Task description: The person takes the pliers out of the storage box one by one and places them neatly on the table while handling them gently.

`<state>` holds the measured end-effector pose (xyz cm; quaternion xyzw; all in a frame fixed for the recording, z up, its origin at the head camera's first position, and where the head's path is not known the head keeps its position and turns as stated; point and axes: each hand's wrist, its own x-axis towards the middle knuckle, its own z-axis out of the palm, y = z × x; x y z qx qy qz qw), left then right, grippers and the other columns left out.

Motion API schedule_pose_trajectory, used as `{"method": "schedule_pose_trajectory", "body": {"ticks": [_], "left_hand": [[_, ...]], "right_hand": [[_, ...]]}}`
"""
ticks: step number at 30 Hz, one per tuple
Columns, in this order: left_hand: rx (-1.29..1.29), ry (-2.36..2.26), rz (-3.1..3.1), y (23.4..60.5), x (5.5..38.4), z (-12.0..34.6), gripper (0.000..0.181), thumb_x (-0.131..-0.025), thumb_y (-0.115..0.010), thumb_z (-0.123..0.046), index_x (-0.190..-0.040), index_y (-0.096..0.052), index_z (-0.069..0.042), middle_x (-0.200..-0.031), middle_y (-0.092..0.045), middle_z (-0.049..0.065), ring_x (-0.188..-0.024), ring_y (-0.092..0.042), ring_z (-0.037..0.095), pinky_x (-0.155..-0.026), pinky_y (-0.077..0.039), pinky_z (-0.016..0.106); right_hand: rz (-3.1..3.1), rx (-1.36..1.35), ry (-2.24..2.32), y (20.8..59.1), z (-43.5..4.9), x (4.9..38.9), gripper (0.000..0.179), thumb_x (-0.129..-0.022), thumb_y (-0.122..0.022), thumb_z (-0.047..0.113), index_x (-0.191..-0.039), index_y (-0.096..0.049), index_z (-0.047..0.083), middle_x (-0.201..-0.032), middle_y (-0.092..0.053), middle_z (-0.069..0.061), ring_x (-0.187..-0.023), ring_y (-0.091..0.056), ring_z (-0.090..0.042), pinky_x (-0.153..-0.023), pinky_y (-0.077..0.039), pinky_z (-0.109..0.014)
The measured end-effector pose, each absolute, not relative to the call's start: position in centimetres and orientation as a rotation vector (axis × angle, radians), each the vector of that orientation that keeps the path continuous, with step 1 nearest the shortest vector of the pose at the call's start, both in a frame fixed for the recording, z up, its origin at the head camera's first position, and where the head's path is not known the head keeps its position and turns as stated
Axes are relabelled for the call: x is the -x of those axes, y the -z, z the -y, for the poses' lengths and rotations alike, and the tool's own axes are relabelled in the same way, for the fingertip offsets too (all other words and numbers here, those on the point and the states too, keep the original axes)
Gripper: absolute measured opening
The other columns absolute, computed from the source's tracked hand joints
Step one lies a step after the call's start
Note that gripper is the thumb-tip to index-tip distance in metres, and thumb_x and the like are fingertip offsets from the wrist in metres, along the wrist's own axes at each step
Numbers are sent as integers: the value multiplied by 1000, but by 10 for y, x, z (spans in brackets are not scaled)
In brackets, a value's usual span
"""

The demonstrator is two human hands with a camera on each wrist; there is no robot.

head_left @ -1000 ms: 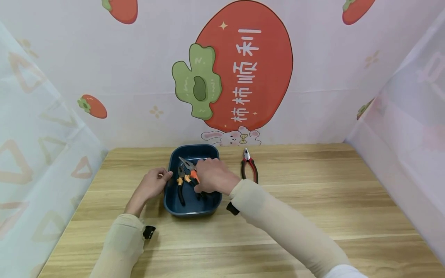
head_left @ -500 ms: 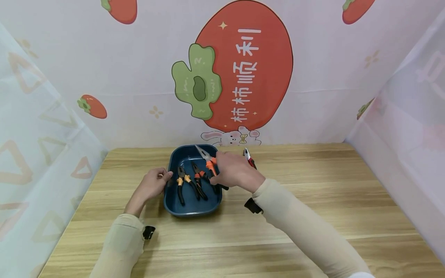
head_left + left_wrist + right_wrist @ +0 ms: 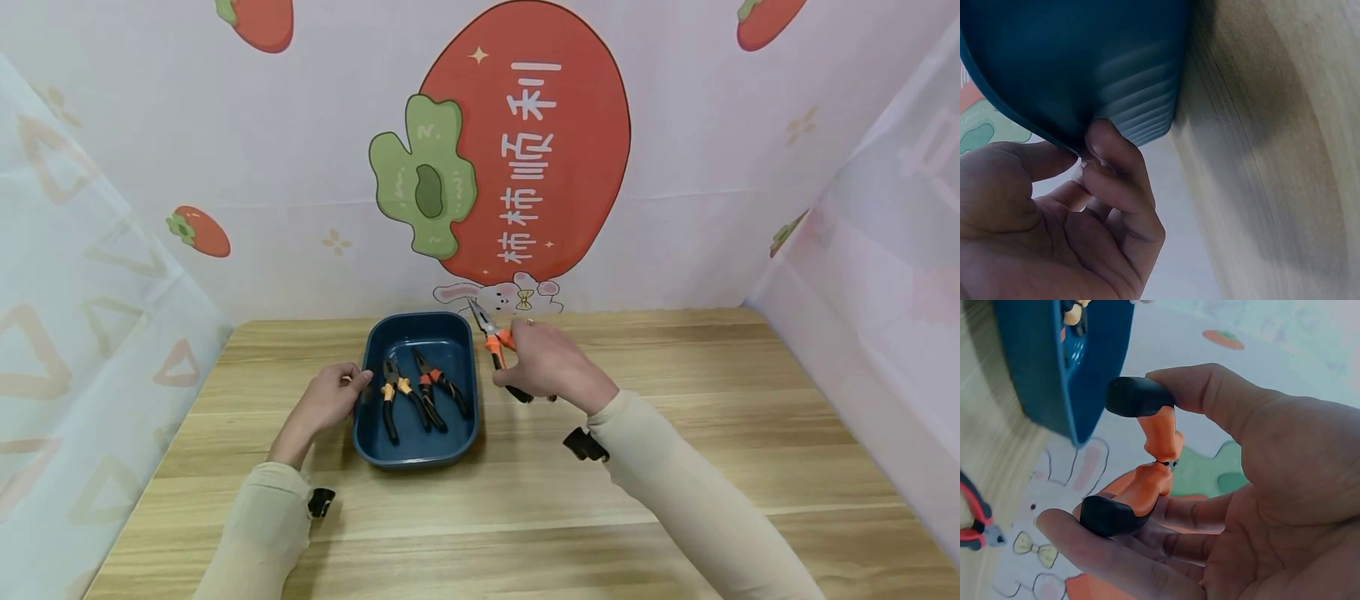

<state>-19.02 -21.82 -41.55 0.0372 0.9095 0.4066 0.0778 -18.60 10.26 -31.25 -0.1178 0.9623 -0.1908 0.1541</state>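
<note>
My right hand [image 3: 551, 362] holds needle-nose pliers [image 3: 492, 340] with orange and black handles, raised just right of the blue tray [image 3: 416, 454]. In the right wrist view, the thumb presses one handle [image 3: 1138, 397] and the fingers lie along the other. At the tray's left side, my left hand [image 3: 335, 397] pinches the rim; the left wrist view shows thumb and fingertips meeting on the tray wall [image 3: 1135, 94]. Inside the tray lie yellow-and-black pliers [image 3: 397, 387] and, beside them, orange-and-black pliers [image 3: 435, 383].
Red-and-black pliers [image 3: 979, 515] lie on the wooden table [image 3: 675, 467] right of the tray, mostly hidden behind my right hand in the head view. A printed cloth [image 3: 675, 250] stands along the table's back edge, with cloth sides left and right.
My right hand has lifted the needle-nose pliers out of the tray and carried them right, past its rim. My left hand stays at the tray's left rim.
</note>
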Motion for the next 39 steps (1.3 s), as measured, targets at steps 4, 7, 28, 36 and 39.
{"method": "schedule_pose_trajectory", "body": {"ticks": [4, 7, 28, 36, 39], "left_hand": [[-113, -1220, -2725, 416, 190, 218, 35, -110, -48, -27, -91, -57, 2, -64, -54, 6, -55, -51, 19, -52, -40, 33], [-111, -1220, -2724, 416, 190, 219, 35, -110, -47, -27, -91, -57, 1, -64, -54, 6, -55, -51, 19, -53, -40, 33], [-106, -1227, -2721, 418, 191, 219, 33, -109, -48, -22, -89, -56, 2, -62, -53, 8, -53, -49, 20, -52, -39, 33], [-112, -1222, -2728, 419, 192, 219, 32, -109, -48, -23, -90, -56, 2, -62, -52, 4, -54, -50, 20, -51, -39, 33], [-106, -1220, -2730, 419, 192, 219, 33, -109, -48, -23, -90, -56, 2, -62, -52, 5, -54, -50, 20, -52, -39, 33]], "right_hand": [[-2749, 303, 607, 317, -115, 187, 42, -90, -77, 28, -110, -50, 3, -82, -58, -11, -49, -61, -19, -48, -46, -29], [-2766, 282, 619, 321, -124, 189, 42, -89, -77, 28, -110, -51, 2, -82, -57, -11, -52, -60, -19, -51, -45, -29], [-2850, 145, 573, 355, -174, 201, 39, -87, -77, 32, -94, -51, 4, -76, -45, -7, -62, -42, -20, -54, -31, -31], [-2761, 17, 648, 369, -185, 206, 36, -91, -75, 29, -96, -51, 3, -69, -44, -5, -51, -58, -21, -47, -48, -32], [-2750, -8, 643, 375, -189, 209, 36, -92, -75, 29, -96, -50, 3, -68, -44, -4, -52, -60, -23, -49, -51, -33]]}}
